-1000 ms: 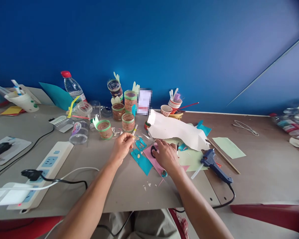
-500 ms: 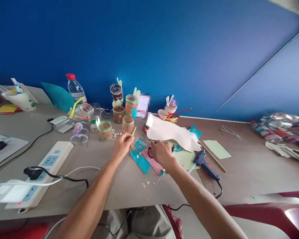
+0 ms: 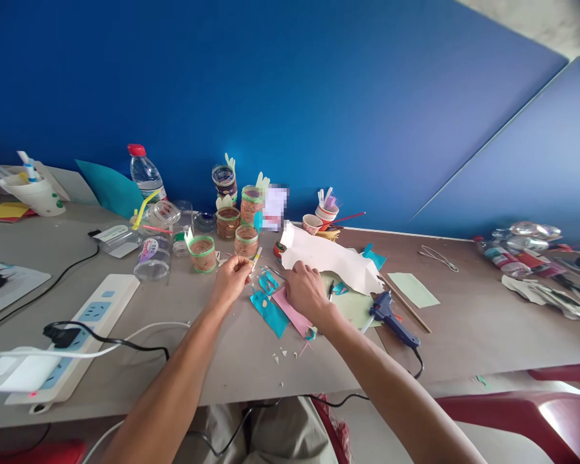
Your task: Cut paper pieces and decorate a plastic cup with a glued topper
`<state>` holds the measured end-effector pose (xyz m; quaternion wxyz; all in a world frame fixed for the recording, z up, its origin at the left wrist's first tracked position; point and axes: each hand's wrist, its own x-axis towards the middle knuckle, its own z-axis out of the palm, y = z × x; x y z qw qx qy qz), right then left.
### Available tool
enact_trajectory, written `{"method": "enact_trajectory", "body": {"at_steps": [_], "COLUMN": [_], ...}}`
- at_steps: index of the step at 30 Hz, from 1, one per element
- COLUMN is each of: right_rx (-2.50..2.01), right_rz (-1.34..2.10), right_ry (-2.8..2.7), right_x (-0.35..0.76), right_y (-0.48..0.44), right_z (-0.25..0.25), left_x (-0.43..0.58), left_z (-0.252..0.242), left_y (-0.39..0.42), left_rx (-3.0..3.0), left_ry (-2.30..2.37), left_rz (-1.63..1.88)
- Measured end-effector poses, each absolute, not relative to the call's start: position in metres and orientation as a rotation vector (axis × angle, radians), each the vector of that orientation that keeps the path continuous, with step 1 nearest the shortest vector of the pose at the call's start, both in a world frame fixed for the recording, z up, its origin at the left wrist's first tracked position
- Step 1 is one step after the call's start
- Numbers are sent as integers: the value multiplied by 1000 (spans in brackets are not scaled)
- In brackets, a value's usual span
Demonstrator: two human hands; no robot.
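My left hand (image 3: 232, 278) is closed in a pinch above the table; a tiny pale piece seems to be between thumb and forefinger, too small to name. Just beyond its fingertips is a slim white-and-yellow stick (image 3: 257, 255). My right hand (image 3: 308, 290) is curled over a pair of scissors (image 3: 276, 272), whose blades point left toward my other hand while the handles are hidden. Below the hands lie cut blue paper (image 3: 270, 314) and pink paper (image 3: 296, 314). A large white sheet (image 3: 326, 258) reaches behind my right hand.
Twine-wrapped cups with green rims (image 3: 202, 254) stand behind my left hand. A blue glue gun (image 3: 392, 319) lies right, beside a wooden stick (image 3: 408, 304). On the left are a power strip (image 3: 84, 335), a clear plastic cup (image 3: 153, 258) and a red-capped bottle (image 3: 145, 171).
My right hand has shifted slightly forward and closed over the scissors, whose black handle showed beside the thumb before. My left hand has drawn a little to the left, still pinched.
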<state>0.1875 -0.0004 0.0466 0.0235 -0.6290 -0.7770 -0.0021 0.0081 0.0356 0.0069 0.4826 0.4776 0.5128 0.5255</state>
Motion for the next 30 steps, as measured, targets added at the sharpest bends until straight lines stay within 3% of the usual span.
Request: {"method": "enact_trajectory", "body": {"at_steps": [9,20,30], "right_rx": [-1529,-1317,-1270], "right_rz": [484,402,447], "right_ry": [-2381,-2404,-2107], "right_x": [181,182,206], "right_y": [7,6,14], "right_z": [25,5,4], "left_x": [8,10,7], "left_z": [10,16,17], "left_y": [34,28,20], "left_rx": [1170,1308,1920], "left_ry": [1256,1292,1469], "left_rz": [1231,1051,276]}}
